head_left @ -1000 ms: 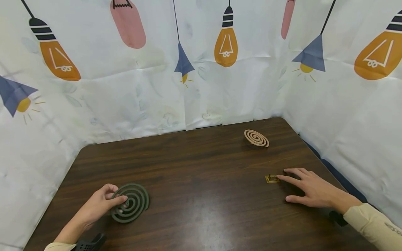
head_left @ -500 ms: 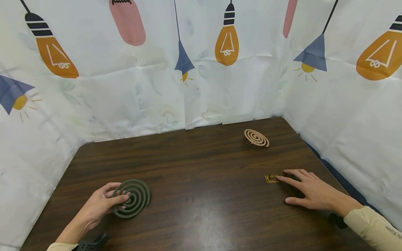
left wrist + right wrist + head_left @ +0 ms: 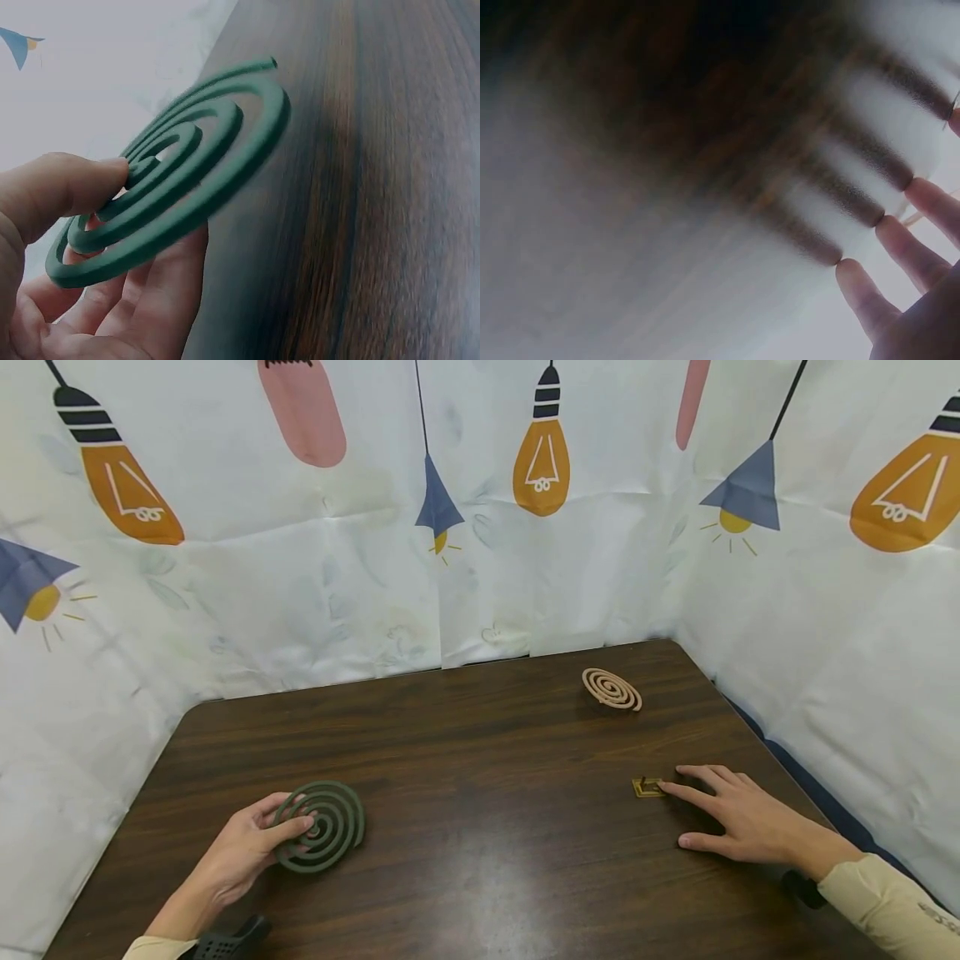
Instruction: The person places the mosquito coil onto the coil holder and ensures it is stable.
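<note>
while the fingers [image 3: 67,184] of my left hand [image 3: 243,852] pinched the green coil [image 3: 321,825], thumb on top and the rest curled beneath, the coil sat tilted with its far edge clear of the table [image 3: 480,760]. my right hand [image 3: 738,818] lay flat with its fingers [image 3: 678,791] spread and relaxed, holding nothing, the index tip touching the small brass stand [image 3: 648,787]. the right wrist view was too blurred to add more than straight fingertips on wood.

as i judged it, the coil was lifted but not yet carried across, and the stand was steadied and bare; bringing the two together was what was left. a tan coil [image 3: 612,689] rested near the far right corner, well apart from both hands. between my hands the wood was open, so a straight path ran across. patterned sheets [image 3: 315,585] walled the back and both sides, close to the table's edges, with the right edge just beyond my right wrist.
</note>
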A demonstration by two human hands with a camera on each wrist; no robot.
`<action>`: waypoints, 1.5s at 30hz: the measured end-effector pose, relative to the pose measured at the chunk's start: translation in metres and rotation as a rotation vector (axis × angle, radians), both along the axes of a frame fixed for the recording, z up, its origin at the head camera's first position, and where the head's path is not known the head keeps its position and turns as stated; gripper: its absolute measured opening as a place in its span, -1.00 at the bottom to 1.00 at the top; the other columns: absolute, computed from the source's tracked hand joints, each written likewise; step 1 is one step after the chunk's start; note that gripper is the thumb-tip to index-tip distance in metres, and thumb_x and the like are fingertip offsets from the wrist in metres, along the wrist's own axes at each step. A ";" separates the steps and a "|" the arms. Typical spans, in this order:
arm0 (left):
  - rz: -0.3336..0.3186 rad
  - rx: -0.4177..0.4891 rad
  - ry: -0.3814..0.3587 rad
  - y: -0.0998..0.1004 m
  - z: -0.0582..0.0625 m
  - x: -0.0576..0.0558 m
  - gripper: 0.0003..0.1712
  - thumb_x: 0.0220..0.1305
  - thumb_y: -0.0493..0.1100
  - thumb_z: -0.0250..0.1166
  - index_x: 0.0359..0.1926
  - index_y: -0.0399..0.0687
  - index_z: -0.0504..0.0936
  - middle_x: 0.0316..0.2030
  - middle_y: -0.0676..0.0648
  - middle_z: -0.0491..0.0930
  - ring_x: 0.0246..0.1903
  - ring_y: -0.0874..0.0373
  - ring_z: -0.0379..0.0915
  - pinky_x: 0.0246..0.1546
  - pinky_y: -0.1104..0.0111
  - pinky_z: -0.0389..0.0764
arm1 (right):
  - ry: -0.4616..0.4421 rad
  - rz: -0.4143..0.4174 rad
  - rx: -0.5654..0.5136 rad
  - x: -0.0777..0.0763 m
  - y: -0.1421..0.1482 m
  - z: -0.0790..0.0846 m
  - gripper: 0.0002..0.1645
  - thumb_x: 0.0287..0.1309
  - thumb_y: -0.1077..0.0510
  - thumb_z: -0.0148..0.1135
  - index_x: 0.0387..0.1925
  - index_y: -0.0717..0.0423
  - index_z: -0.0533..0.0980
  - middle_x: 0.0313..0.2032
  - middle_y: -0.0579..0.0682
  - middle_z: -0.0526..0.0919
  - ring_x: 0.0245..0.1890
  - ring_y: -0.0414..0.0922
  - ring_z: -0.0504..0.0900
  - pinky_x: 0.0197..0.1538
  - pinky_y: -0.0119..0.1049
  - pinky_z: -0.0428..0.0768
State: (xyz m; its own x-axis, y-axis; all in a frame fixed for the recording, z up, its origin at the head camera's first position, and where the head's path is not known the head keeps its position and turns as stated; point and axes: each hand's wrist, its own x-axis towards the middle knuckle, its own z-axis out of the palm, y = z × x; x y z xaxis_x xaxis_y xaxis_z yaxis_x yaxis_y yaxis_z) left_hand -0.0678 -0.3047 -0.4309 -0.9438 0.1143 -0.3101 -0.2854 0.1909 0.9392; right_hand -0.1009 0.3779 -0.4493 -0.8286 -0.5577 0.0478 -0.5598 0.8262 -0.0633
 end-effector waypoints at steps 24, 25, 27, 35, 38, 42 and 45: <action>-0.034 0.072 -0.058 0.034 -0.004 -0.028 -0.60 0.48 -0.19 0.29 0.25 -0.01 0.45 -0.20 0.19 0.68 -0.28 0.13 0.77 -0.18 0.27 0.82 | -0.011 -0.009 0.008 -0.002 0.002 -0.002 -0.14 0.22 -0.52 0.23 0.49 -0.45 0.33 0.41 0.07 0.44 0.36 0.17 0.45 0.16 0.36 0.53; -0.037 0.072 -0.063 0.036 -0.004 -0.029 -0.59 0.48 -0.18 0.29 0.26 -0.02 0.44 -0.20 0.19 0.68 -0.28 0.13 0.77 -0.17 0.27 0.82 | -0.009 -0.009 0.007 -0.002 0.002 -0.002 -0.14 0.22 -0.52 0.23 0.49 -0.45 0.33 0.41 0.07 0.44 0.36 0.17 0.45 0.16 0.36 0.53; -0.039 0.075 -0.072 0.040 -0.005 -0.031 -0.58 0.47 -0.17 0.30 0.26 -0.04 0.44 -0.21 0.18 0.67 -0.28 0.14 0.77 -0.16 0.26 0.82 | -0.009 -0.008 0.005 -0.002 0.002 -0.002 -0.14 0.22 -0.52 0.23 0.49 -0.46 0.32 0.42 0.07 0.44 0.36 0.17 0.45 0.16 0.36 0.53; -0.069 0.130 -0.071 0.049 -0.009 -0.037 -0.69 0.47 -0.20 0.29 0.15 0.00 0.47 -0.25 0.17 0.67 -0.30 0.17 0.76 -0.18 0.28 0.82 | -0.018 -0.002 -0.002 -0.002 0.000 -0.001 -0.15 0.23 -0.51 0.22 0.49 -0.44 0.34 0.41 0.09 0.44 0.35 0.18 0.46 0.15 0.35 0.54; -0.073 0.145 -0.067 0.051 -0.010 -0.038 -0.72 0.47 -0.21 0.29 0.12 0.03 0.49 -0.26 0.19 0.68 -0.29 0.20 0.75 -0.17 0.27 0.82 | -0.024 -0.003 0.003 -0.002 0.000 -0.001 -0.15 0.23 -0.52 0.21 0.49 -0.44 0.33 0.41 0.08 0.44 0.35 0.18 0.45 0.16 0.35 0.54; -0.072 0.150 -0.062 0.056 -0.012 -0.041 -0.70 0.47 -0.21 0.29 0.13 0.02 0.47 -0.25 0.19 0.67 -0.28 0.22 0.74 -0.15 0.27 0.83 | -0.026 -0.008 0.006 -0.001 0.000 -0.001 -0.14 0.23 -0.53 0.21 0.49 -0.44 0.33 0.42 0.08 0.43 0.36 0.17 0.45 0.17 0.34 0.53; -0.081 0.145 -0.054 0.059 -0.012 -0.044 -0.67 0.48 -0.21 0.28 0.18 -0.01 0.44 -0.24 0.18 0.66 -0.28 0.21 0.74 -0.15 0.29 0.82 | -0.029 -0.014 0.011 -0.001 0.000 -0.001 -0.14 0.23 -0.54 0.19 0.49 -0.45 0.33 0.42 0.08 0.43 0.36 0.18 0.45 0.18 0.34 0.53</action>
